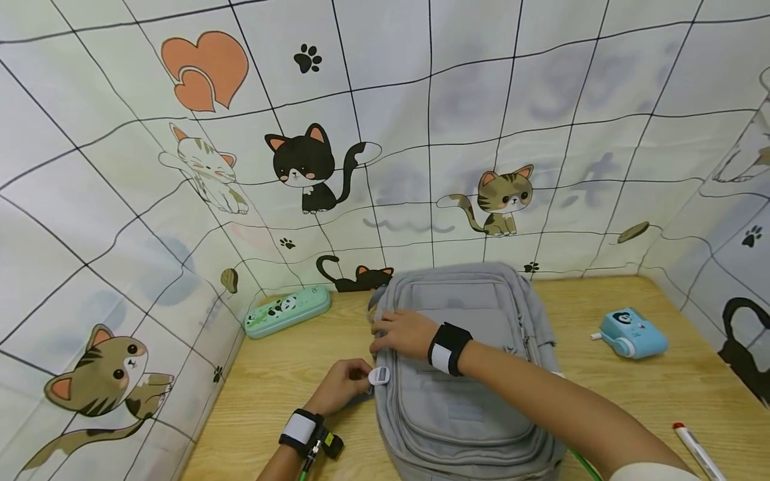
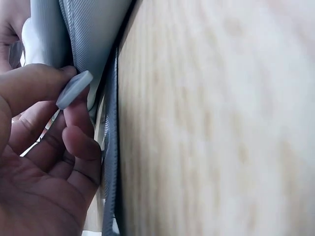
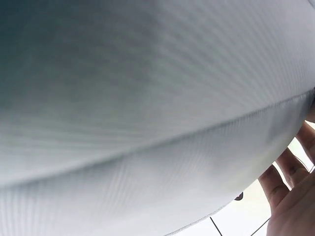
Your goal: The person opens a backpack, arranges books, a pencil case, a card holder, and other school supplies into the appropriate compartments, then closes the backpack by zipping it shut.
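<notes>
The bench (image 1: 259,387) is carrying the bag (image 1: 463,394), which is lying front side up with its top toward twelve o'clock, probably so that its left edge is facing both hands. Taking the bag as the dial's centre, the case (image 1: 287,312) is sitting near ten o'clock and the sharpener (image 1: 637,334) between two and three, both seemingly set aside.

The right hand (image 1: 412,334) is resting palm down at ten o'clock on the bag's upper left edge, likely steadying it. Its forearm is crossing the bag from four o'clock; its fingers are reaching out loosely, though whether their tips are gripping fabric I cannot tell.

The left hand (image 1: 339,387) is reaching in from eight o'clock, thumb and forefinger closing in a pinch. The marker (image 1: 700,451) is lying between three and four. The tag (image 1: 379,376), at nine, is being held in that left pinch beside the bag, perhaps for fine control.
</notes>
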Motion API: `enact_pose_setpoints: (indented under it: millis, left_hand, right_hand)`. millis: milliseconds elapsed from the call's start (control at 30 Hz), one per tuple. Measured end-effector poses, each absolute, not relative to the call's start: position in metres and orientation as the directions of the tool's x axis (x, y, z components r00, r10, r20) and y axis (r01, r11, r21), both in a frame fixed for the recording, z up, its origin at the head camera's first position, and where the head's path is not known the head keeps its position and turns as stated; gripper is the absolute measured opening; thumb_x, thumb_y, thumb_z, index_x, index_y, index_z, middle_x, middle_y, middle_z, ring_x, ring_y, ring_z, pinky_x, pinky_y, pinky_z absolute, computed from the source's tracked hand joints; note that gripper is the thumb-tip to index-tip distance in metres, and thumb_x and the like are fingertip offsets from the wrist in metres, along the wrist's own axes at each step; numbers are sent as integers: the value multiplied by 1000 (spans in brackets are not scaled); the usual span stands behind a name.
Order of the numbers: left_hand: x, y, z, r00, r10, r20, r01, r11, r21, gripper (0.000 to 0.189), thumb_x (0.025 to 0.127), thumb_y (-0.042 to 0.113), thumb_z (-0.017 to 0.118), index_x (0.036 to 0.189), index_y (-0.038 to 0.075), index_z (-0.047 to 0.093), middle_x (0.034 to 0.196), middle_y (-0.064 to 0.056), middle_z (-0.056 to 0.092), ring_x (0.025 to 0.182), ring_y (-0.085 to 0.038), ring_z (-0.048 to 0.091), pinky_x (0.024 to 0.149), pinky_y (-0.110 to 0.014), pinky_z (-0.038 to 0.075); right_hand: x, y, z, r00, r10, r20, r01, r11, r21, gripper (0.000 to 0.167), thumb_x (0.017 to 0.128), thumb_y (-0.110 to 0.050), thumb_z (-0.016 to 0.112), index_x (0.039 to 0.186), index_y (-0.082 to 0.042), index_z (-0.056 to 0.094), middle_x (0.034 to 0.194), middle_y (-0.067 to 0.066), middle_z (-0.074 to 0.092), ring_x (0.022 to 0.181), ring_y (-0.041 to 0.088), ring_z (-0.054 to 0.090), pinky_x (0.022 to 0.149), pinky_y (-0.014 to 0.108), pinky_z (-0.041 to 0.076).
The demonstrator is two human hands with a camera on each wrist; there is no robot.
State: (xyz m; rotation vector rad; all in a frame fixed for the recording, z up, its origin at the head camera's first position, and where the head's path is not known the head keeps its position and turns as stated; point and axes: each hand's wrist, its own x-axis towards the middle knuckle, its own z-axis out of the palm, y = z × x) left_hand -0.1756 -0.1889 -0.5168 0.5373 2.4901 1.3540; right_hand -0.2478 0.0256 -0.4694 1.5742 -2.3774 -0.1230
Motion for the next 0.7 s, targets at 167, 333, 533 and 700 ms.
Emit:
enact_pose_setpoints:
  millis: [167,333,533,700]
  left_hand:
    - [-166,-188,-505,-878,478,-32,218,459,861,4,87,12,62,87,9,65,81,-10,64,66,-10,55,58,-21,46]
    - [-165,-195,-518,-859,509,-45,218,444,869,6,86,18,64,84,13,65,82,-2,64,68,-7,56,60,-21,47]
    - [-163,-206,-532,-778,627,-34,215,318,923,9,86,21,65,88,12,67,91,-3,66,74,-8,60,63,-24,49]
    - [-160,-209,-528,-721,691,-53,183,264,947,10,87,17,63,90,9,67,91,-8,67,71,-7,61,57,-22,49]
  right_hand:
    - [-248,25,-473,-382,-905,187,-887,415,200,36,91,-14,57,113,-41,61,122,-5,56,108,15,51,87,34,46]
    - [-249,24,-472,-400,-897,188,-885,432,176,36,90,-13,57,114,-40,61,121,-4,57,107,16,51,88,34,46]
    - [-251,22,-473,-395,-894,211,-886,432,169,33,91,-16,54,113,-39,62,116,-4,60,102,15,53,83,34,47]
    - [-252,20,-478,-387,-892,233,-883,431,187,34,88,-14,60,111,-40,62,113,-6,60,98,14,53,79,31,47]
